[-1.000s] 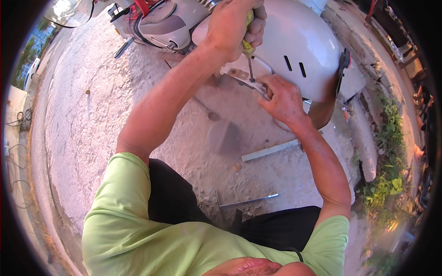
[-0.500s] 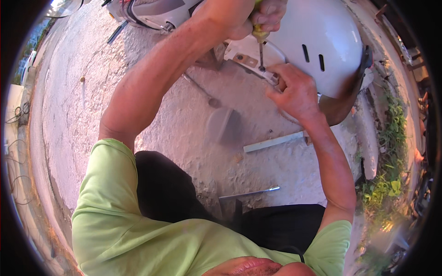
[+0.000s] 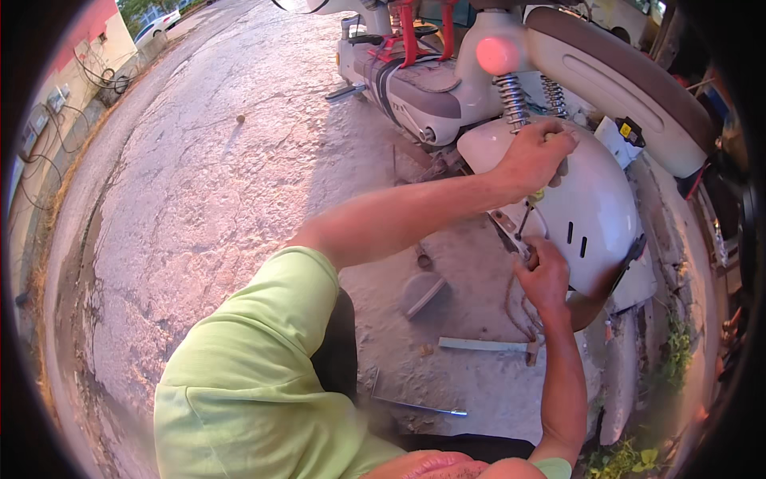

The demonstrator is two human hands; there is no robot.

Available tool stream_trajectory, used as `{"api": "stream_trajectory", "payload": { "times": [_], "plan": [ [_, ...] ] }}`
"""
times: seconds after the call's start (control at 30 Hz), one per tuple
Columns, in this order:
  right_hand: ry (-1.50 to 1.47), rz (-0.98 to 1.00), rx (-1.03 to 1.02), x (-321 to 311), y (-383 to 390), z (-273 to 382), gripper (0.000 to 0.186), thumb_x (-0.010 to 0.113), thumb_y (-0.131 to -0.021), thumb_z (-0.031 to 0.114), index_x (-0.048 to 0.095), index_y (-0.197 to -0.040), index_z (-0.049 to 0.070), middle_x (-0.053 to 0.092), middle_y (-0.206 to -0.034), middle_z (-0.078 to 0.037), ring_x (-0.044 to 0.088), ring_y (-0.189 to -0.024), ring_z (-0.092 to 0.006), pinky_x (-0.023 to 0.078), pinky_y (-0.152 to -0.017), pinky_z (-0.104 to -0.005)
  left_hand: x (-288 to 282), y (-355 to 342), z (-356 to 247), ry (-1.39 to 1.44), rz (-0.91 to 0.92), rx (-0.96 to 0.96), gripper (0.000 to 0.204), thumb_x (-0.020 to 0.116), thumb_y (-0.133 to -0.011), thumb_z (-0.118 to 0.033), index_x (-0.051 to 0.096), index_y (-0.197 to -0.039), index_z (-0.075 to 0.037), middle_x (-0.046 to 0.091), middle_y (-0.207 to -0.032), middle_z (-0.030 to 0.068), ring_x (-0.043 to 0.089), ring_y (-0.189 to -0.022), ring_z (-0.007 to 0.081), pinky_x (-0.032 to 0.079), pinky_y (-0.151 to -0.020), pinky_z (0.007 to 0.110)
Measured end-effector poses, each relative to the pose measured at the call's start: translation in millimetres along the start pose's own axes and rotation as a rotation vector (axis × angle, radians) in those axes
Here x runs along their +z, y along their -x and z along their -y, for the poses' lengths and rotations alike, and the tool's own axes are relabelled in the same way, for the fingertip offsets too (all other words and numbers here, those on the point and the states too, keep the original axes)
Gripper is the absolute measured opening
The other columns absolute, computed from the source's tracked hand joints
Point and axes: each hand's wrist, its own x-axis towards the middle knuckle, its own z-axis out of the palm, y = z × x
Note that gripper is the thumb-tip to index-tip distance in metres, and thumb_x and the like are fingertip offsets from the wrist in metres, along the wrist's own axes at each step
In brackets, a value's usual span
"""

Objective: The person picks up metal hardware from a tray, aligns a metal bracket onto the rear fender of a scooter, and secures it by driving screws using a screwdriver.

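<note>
My left hand [image 3: 542, 160] is closed round the yellowish handle of a screwdriver [image 3: 536, 196], most of which the fingers hide. The screwdriver's shaft slants down to a metal bracket [image 3: 504, 221] along the near edge of a white scooter's rounded rear fender [image 3: 598, 207]. Just below the tip, my right hand [image 3: 548, 275] has its thumb and fingers curled on the bracket's end. Two dark slots show in the fender to the right of the hands.
The scooter's brown-topped seat [image 3: 622, 60], coil spring [image 3: 511, 100] and footboard [image 3: 415, 88] stand beyond the fender. On the rough ground lie a round grey piece [image 3: 427, 294], a pale flat bar [image 3: 483, 344] and a thin metal rod [image 3: 419, 405]. Weeds grow at right.
The view has tilted up and swung, showing more of the scooter and road. My left hand remains on the screwdriver, and my right hand stays at the bracket end.
</note>
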Motion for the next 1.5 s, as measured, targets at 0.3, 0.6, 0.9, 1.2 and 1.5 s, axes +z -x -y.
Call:
{"api": "stream_trajectory", "payload": {
  "times": [0.3,0.6,0.9,1.2,1.5],
  "plan": [
    [0.038,-0.003,-0.044,3.6,0.3,-9.4,0.035,0.084,-0.073,0.014,0.071,-0.104,0.006,0.057,-0.071,-0.007,0.057,-0.060,-0.0248,0.049,-0.060,-0.0408,9.0,-5.9,5.8,0.136,0.154,-0.063,0.018,0.059,-0.094,-0.016,0.059,-0.082,-0.001,0.055,-0.062,0.0082,0.047,-0.043,0.0144,0.040,-0.040,0.033],
    [0.038,0.047,0.061,7.3,-0.9,-8.7,0.038,0.084,-0.072,0.015,0.071,-0.107,0.009,0.065,-0.080,-0.008,0.063,-0.064,-0.0245,0.054,-0.064,-0.0390,-11.2,-20.6,17.5,0.309,0.270,-0.111,0.021,0.057,-0.094,-0.019,0.055,-0.078,-0.005,0.050,-0.058,0.0072,0.043,-0.042,0.0154,0.040,-0.042,0.035],
    [-0.162,0.073,0.199,-11.9,18.3,-3.6,0.033,0.082,-0.080,0.023,0.070,-0.106,0.006,0.065,-0.074,-0.006,0.064,-0.063,-0.0218,0.052,-0.065,-0.0362,-8.5,-15.3,15.3,0.226,0.094,-0.014,0.026,0.063,-0.097,-0.027,0.058,-0.087,-0.003,0.055,-0.063,0.0067,0.049,-0.047,0.0159,0.042,-0.045,0.033],
    [-1.011,-0.283,1.035,-22.3,68.8,-49.5,0.030,0.077,-0.094,0.034,0.063,-0.097,0.008,0.063,-0.080,0.000,0.059,-0.066,-0.0101,0.045,-0.058,-0.0280,-33.4,-2.5,-15.3,0.104,0.046,0.072,0.023,0.058,-0.102,-0.031,0.061,-0.087,-0.014,0.053,-0.068,0.0002,0.051,-0.051,0.0128,0.040,-0.041,0.029],
    [-1.154,-0.411,0.867,-21.9,84.5,-73.2,0.020,0.071,-0.100,0.030,0.064,-0.102,0.012,0.069,-0.092,0.001,0.064,-0.077,-0.0101,0.051,-0.065,-0.0264,-31.8,8.7,-5.2,0.075,0.016,-0.087,0.020,0.058,-0.102,-0.026,0.063,-0.089,-0.011,0.055,-0.067,0.0004,0.052,-0.050,0.0123,0.040,-0.041,0.029]
  ]
}}
